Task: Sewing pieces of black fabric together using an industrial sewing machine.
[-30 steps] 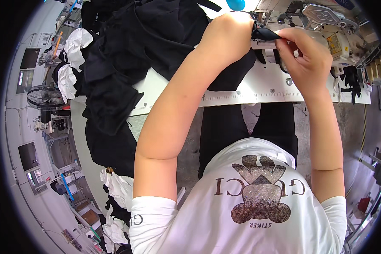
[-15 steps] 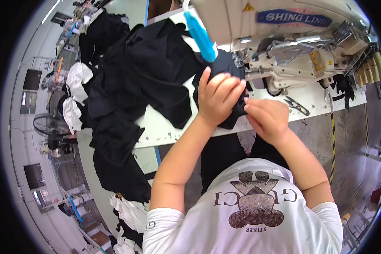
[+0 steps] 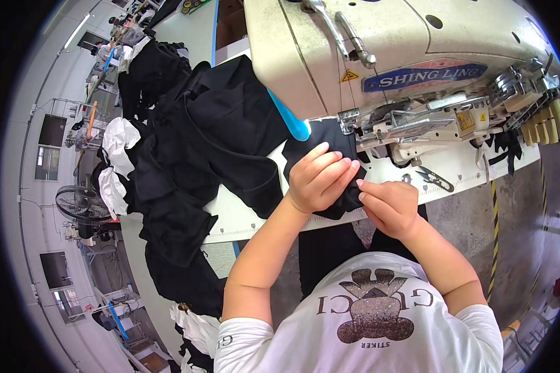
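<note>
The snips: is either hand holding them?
No, the snips lie on the table, right of the right hand, which, like the left hand, is at the black cloth.

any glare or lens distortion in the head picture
Head view: the wall at left bows and the corners fall to black; head view: a bright glow sits at the tip of the blue tube, and the black cloth beside it looks greyish.
</note>
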`<state>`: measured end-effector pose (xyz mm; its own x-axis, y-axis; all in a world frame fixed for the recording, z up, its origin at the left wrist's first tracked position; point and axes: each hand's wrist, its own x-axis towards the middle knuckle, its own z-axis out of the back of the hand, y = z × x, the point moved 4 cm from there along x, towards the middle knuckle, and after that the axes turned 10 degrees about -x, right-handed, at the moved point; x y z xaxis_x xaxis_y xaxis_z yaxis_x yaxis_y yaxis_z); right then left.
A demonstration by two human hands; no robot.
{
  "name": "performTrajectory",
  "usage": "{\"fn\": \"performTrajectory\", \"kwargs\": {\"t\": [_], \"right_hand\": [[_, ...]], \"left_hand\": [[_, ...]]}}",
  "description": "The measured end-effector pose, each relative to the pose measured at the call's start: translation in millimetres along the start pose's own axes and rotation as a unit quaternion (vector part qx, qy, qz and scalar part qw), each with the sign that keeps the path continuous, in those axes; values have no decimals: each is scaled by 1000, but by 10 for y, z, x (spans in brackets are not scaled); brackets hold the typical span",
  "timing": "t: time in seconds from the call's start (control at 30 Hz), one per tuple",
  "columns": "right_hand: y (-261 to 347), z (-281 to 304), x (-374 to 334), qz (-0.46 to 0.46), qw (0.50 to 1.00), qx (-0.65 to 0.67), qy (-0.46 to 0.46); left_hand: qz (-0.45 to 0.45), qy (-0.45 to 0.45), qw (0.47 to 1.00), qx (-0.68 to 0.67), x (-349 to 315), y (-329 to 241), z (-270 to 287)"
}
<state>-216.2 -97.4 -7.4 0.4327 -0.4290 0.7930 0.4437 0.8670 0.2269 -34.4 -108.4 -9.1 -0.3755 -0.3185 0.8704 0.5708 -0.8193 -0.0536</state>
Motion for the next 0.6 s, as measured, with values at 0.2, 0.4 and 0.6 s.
{"fn": "performTrajectory", "kwargs": {"t": [0.2, 0.4, 0.6], "right_hand": [[-2, -15, 39, -1, 1000, -14, 2], [2, -24, 32, -7, 1000, -13, -3], [-3, -27, 43, -8, 1000, -19, -9]], "left_hand": [[4, 0, 1000, -5, 29, 35, 10], [9, 5, 1000, 10, 35, 22, 10], [17, -2, 999, 27, 44, 16, 2]]}}
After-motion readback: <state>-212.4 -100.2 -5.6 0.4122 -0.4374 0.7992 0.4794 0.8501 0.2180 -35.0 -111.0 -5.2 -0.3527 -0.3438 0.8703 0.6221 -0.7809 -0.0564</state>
